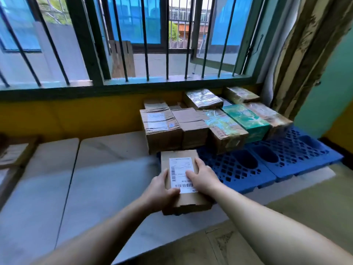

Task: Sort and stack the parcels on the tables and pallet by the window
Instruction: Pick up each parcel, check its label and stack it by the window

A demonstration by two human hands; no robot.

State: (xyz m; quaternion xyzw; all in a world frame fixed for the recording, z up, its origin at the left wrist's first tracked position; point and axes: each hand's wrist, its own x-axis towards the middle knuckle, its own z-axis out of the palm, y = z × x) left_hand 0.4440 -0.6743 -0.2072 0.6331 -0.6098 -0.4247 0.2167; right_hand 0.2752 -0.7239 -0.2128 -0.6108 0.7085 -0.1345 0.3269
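Note:
A flat brown cardboard parcel with a white barcode label faces up between both my hands, over the seam where the white table meets the blue plastic pallet. My left hand grips its left edge, thumb on top. My right hand holds its right edge, thumb on the label. Behind it on the pallet stands a row of parcels: a taped brown box, a second brown box, a film-wrapped box and a green box.
More wrapped parcels sit at the back under the barred window. A second white table stands to the left with cardboard parcels at its far left edge. A curtain hangs at the right.

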